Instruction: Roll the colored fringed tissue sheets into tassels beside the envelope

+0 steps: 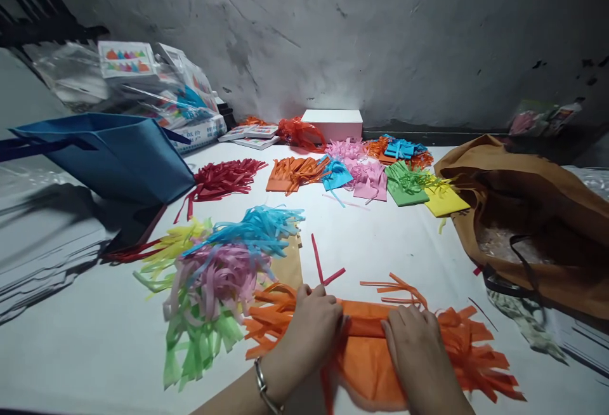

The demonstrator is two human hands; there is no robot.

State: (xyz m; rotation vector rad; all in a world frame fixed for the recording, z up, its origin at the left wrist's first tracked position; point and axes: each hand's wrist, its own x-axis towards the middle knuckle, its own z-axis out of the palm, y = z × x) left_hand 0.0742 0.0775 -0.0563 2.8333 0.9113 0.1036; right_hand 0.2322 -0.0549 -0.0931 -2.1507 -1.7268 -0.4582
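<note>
Between my hands lies a sheet of orange tissue paper, fringed into strips at both ends, with a folded band across its middle. My left hand is closed on the band's left part, and a silver bracelet circles that wrist. Gripping the right part, my right hand has its fingers curled over the paper and its thumb along the near side. Loose orange strips lie just beyond the right hand. Two thin red strips rest past the left hand. My fingertips are partly hidden.
Blue, pink, yellow and green fringed tissue lies to the left on brown paper. Folded fringed bundles line the back, near a pink-and-white box. A blue bag stands left; an open brown bag lies right.
</note>
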